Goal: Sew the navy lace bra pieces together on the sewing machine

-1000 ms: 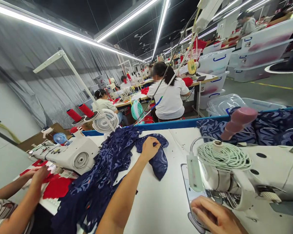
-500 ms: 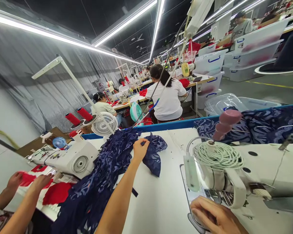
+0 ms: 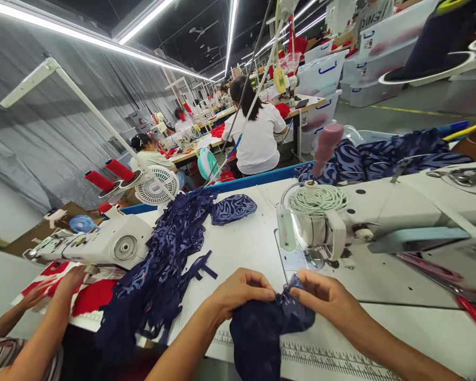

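Between my two hands hangs a navy patterned fabric piece [image 3: 257,338], over the front edge of the white table. My left hand [image 3: 244,291] pinches its upper edge near the middle. At its right end my right hand [image 3: 321,296] grips a small gathered part between thumb and fingers. Just beyond them stands the white sewing machine [image 3: 321,227], its needle area lit. A separate navy patterned fabric piece [image 3: 233,209] lies flat farther back. To the left runs a long heap of navy fabric [image 3: 170,248].
A co-worker's hands [image 3: 69,283] handle red fabric [image 3: 93,297] at another sewing machine [image 3: 119,238] on the left. Pink-handled scissors [image 3: 432,270] lie on the right under the machine arm. Navy bundles [image 3: 353,159] sit behind. A ruler strip [image 3: 325,357] runs along the front edge.
My left hand has come from the back of the table to the front, and both hands now hold navy fabric. A flat patterned piece lies at the back. The view has shifted right.
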`<state>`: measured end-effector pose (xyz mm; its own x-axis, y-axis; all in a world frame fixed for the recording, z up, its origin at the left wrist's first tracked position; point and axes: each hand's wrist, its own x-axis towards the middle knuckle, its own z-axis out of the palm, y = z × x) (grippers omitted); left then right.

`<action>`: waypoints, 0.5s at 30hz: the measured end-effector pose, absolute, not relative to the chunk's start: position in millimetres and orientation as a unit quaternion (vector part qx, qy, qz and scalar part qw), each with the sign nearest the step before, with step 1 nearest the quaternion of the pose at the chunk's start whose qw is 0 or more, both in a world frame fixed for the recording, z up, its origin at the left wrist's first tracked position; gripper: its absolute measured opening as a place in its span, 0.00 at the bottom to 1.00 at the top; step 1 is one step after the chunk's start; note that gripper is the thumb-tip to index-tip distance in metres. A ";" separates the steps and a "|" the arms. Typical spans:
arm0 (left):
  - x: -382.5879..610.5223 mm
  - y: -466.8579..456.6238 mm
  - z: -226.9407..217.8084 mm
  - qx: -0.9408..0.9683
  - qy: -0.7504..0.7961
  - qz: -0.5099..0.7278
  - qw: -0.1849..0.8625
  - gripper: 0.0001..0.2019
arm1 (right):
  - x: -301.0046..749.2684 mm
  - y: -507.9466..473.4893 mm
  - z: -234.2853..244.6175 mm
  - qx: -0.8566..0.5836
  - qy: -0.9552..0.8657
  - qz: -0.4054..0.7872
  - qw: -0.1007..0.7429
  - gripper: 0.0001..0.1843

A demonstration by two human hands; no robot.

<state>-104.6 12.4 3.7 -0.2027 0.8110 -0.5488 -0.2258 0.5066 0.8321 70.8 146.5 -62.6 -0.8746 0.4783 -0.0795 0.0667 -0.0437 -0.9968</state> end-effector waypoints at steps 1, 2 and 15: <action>-99.2 11.2 3.0 0.253 0.635 0.457 0.569 0.19 | 72.7 144.5 -62.4 -0.221 -0.672 0.687 0.167 0.26; -92.8 10.1 3.2 0.286 0.632 0.467 0.549 0.17 | 75.3 142.7 -63.3 -0.234 -0.666 0.683 0.185 0.27; -61.9 14.7 17.6 0.451 0.719 0.335 0.409 0.07 | 118.3 134.6 -57.8 -0.250 -0.629 0.709 0.196 0.19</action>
